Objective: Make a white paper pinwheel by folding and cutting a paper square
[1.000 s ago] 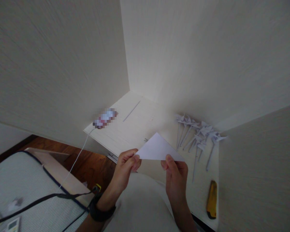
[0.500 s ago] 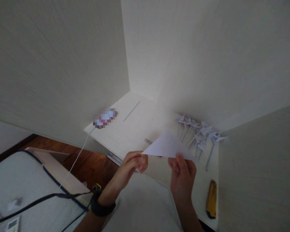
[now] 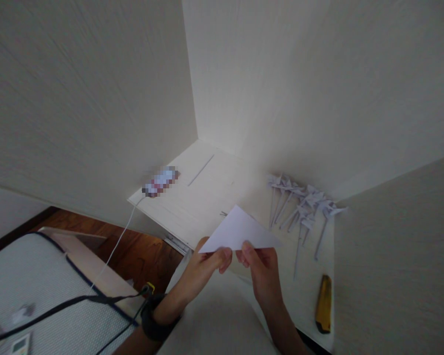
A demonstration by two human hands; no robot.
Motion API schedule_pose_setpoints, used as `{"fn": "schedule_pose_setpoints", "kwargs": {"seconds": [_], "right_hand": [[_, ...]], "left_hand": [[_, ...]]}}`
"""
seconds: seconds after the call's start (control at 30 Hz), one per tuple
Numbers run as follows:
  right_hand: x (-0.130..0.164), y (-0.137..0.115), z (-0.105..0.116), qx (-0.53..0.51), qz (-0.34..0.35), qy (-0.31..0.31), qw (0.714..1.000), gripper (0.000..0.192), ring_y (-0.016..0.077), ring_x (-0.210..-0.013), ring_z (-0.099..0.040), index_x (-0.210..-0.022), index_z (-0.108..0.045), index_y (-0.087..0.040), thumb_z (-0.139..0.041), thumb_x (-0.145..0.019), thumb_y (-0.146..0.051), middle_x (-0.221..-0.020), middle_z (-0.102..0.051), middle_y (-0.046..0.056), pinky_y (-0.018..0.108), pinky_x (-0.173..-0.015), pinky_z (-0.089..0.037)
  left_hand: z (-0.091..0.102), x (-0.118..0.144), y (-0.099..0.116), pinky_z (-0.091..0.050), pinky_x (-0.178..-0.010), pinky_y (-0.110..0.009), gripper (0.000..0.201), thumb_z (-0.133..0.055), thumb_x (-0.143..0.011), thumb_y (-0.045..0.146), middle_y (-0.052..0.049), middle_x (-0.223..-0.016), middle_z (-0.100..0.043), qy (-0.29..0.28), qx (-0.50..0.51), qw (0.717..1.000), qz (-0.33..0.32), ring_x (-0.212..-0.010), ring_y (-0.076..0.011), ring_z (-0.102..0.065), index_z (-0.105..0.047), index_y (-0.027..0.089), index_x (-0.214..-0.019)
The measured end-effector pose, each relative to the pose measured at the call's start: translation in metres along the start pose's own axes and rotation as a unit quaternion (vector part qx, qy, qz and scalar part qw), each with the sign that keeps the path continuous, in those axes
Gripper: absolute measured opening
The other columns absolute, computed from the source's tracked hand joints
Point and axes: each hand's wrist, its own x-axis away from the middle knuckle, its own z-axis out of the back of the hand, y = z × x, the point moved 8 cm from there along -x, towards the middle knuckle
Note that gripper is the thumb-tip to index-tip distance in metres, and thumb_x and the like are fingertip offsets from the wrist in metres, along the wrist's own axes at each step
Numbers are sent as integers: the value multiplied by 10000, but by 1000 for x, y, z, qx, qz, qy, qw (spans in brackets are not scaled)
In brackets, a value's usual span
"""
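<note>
The left hand (image 3: 209, 264) and right hand (image 3: 262, 268) each keep a narrow grip, pinching the long lower edge of a white paper triangle (image 3: 239, 229) above the table (image 3: 216, 197). From the triangle, paper pinwheels (image 3: 307, 202) lie at two o'clock, a yellow utility knife (image 3: 323, 305) at four, a thin stick (image 3: 201, 170) at eleven.
</note>
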Motion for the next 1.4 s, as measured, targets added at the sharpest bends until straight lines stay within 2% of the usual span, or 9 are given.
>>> {"fn": "schedule_pose_setpoints", "kwargs": {"seconds": [0.27, 0.43, 0.6, 0.73, 0.93, 1.03, 1.13, 1.27, 1.4], "right_hand": [[6, -3, -14, -9, -25, -19, 999, 303, 110, -416, -402, -498, -548, -202, -717, -697, -355, -436, -484, -45, 242, -420, -367], [3, 5, 3, -41, -33, 15, 998, 311, 113, -452, -406, -531, -534, -198, -690, -748, -358, -448, -456, -52, 248, -445, -338], [2, 6, 9, -69, -36, 21, 997, 233, 108, -461, -397, -599, -580, -194, -727, -727, -321, -460, -446, -70, 250, -468, -328], [-3, -7, 13, -107, -32, 8, 994, 278, 101, -486, -376, -561, -539, -194, -713, -753, -294, -493, -437, -62, 242, -477, -302], [-18, -33, 45, -168, 54, 11, 984, 399, 105, -460, -195, -535, -398, -212, -653, -829, -305, -501, -272, -87, 234, -424, -220], [-14, -22, 20, -109, 26, -104, 988, 443, 108, -472, -315, -579, -476, -214, -607, -881, -512, -506, -368, -67, 248, -475, -286], [-3, -9, -9, -74, -2, -171, 983, 561, 124, -470, -411, -553, -546, -197, -633, -751, -715, -487, -462, -27, 273, -480, -313], [5, -3, -25, -37, -25, -169, 985, 523, 117, -441, -398, -506, -473, -209, -592, -855, -580, -444, -421, -38, 266, -460, -316], [8, -8, -29, 0, -30, -155, 988, 439, 112, -461, -398, -519, -466, -206, -585, -870, -441, -475, -428, -39, 252, -466, -343]], "left_hand": [[-4, 3, -4, -335, -550, -269, 347, -519, -738, 279, 47, -436, -361, 16, 38, 999, 10, -470, -111, -365, -401, 212, -418], [1, 0, -5, -254, -485, -284, 428, -510, -752, 339, 77, -381, -243, 37, 98, 994, -3, -390, -82, -242, -280, 228, -409], [1, 0, -5, -180, -462, -279, 445, -551, -751, 297, 82, -373, -239, 45, 141, 989, -15, -376, -63, -204, -285, 206, -405], [3, 1, 3, -156, -448, -275, 474, -564, -725, 301, 86, -353, -200, 59, 170, 983, -28, -354, -50, -175, -245, 194, -391], [26, 3, 20, -186, -478, -273, 519, -537, -736, 300, 88, -366, -119, 126, 198, 970, -61, -362, -45, -127, -139, 173, -428], [27, 2, 20, -177, -469, -270, 539, -571, -721, 308, 88, -357, -133, 124, 195, 971, -56, -349, -40, -145, -148, 173, -416], [22, 1, 16, -156, -443, -263, 570, -634, -679, 347, 94, -345, -137, 108, 187, 976, -43, -335, -33, -145, -171, 178, -391], [17, 1, 7, -162, -417, -253, 599, -711, -646, 456, 100, -342, -169, 87, 170, 981, -21, -335, -40, -174, -240, 200, -376], [16, 3, -6, -328, -477, -261, 501, -753, -683, 485, 53, -401, -393, 92, 149, 984, -2, -415, -89, -387, -447, 187, -421]]}}
